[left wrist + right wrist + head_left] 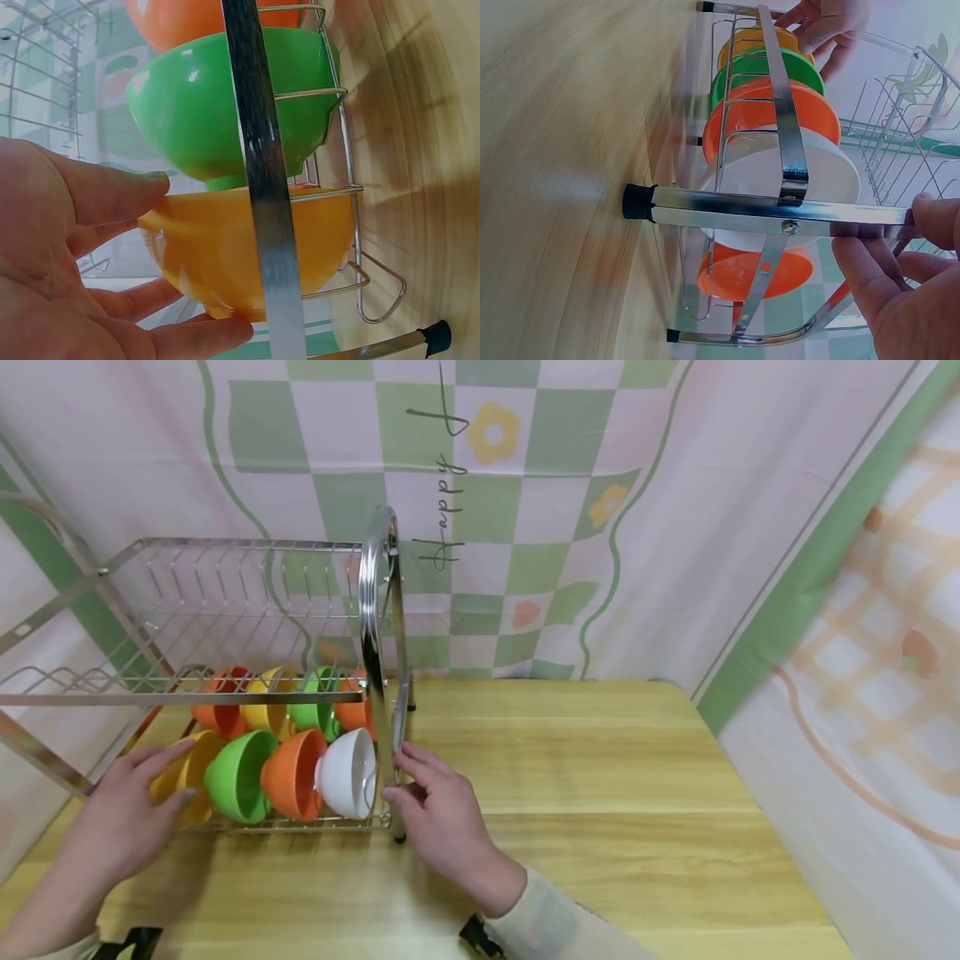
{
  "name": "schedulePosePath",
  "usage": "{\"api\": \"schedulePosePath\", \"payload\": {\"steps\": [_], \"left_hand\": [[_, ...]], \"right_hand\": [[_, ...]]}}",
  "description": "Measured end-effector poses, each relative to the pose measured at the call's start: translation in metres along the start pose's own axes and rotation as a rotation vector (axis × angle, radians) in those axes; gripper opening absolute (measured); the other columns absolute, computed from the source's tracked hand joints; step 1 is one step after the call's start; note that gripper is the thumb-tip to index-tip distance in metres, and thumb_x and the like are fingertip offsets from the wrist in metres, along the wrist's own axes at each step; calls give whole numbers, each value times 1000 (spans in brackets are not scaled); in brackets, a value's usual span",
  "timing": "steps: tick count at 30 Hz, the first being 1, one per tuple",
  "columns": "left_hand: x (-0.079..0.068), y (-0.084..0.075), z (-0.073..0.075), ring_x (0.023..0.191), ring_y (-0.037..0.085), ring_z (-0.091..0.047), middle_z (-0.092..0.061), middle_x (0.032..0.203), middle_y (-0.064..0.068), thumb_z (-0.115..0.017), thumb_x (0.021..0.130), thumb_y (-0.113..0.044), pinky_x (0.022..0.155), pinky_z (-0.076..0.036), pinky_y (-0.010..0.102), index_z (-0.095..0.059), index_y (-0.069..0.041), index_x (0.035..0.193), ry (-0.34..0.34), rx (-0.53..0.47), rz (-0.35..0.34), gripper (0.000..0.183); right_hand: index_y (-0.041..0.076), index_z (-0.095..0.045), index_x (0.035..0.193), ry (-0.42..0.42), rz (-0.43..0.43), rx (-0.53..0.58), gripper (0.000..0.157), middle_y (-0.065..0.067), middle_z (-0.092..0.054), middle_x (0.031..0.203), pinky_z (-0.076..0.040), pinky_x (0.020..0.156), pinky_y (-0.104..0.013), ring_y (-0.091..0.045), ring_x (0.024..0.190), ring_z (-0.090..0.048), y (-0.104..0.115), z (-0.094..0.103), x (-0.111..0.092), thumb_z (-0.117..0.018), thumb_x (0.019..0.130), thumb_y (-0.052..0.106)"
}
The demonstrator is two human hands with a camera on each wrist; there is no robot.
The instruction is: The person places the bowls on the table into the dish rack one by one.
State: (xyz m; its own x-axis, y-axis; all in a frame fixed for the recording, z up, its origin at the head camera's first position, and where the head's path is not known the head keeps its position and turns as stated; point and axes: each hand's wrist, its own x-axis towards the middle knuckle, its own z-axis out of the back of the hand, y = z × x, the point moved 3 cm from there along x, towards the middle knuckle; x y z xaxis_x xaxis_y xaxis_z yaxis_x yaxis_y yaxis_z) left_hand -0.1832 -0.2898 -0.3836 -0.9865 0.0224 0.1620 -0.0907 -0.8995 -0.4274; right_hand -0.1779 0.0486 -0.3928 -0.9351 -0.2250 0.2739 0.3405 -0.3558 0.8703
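At the left end of the front row, my left hand (pixel 123 818) holds a yellow bowl (pixel 202 247), with the thumb at its rim and fingers around its outer side and base. My right hand (pixel 907 292) grips the right upright post of a two-tier metal dish rack (pixel 370 610) between thumb and fingers. On its lower tier, a green bowl (pixel 236 777), an orange bowl (pixel 288 777) and a white bowl (pixel 345 777) stand on edge beside the yellow one. All four tilt sideways in a row.
Behind them sits a second row with orange (pixel 217 714), yellow (pixel 264 706) and green (pixel 315 710) bowls and another orange bowl (pixel 757 274). Above is the wire upper tier (pixel 247 610). The rack stands on a wooden table (pixel 600 827) before a patterned curtain (pixel 495 502).
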Motion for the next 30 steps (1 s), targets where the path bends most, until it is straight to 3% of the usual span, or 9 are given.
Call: {"api": "schedulePosePath", "payload": {"steps": [10,20,30], "left_hand": [[-1,5,-1,118,66,-34,-33,144,39,-60,97,-10,88,-27,81,-36,1,151,-15,-44,-50,60],[-2,4,-1,124,67,-27,-24,150,39,-53,104,-27,88,-24,83,-26,3,154,42,-128,19,64],[-4,-7,-4,125,68,-22,-16,147,45,-56,101,-30,86,-24,85,-22,6,154,10,-35,25,72]], "right_hand": [[2,-57,137,-2,-8,4,46,-9,-47,148,-56,72,-18,-5,93,-66,0,0,0,-69,96,20],[1,-58,137,-6,-1,3,46,-11,-48,148,-56,71,-18,-5,91,-66,-1,1,0,-69,96,20],[1,-58,137,-5,0,12,46,-10,-48,148,-57,70,-19,-4,89,-66,-2,0,0,-69,96,19]]}}
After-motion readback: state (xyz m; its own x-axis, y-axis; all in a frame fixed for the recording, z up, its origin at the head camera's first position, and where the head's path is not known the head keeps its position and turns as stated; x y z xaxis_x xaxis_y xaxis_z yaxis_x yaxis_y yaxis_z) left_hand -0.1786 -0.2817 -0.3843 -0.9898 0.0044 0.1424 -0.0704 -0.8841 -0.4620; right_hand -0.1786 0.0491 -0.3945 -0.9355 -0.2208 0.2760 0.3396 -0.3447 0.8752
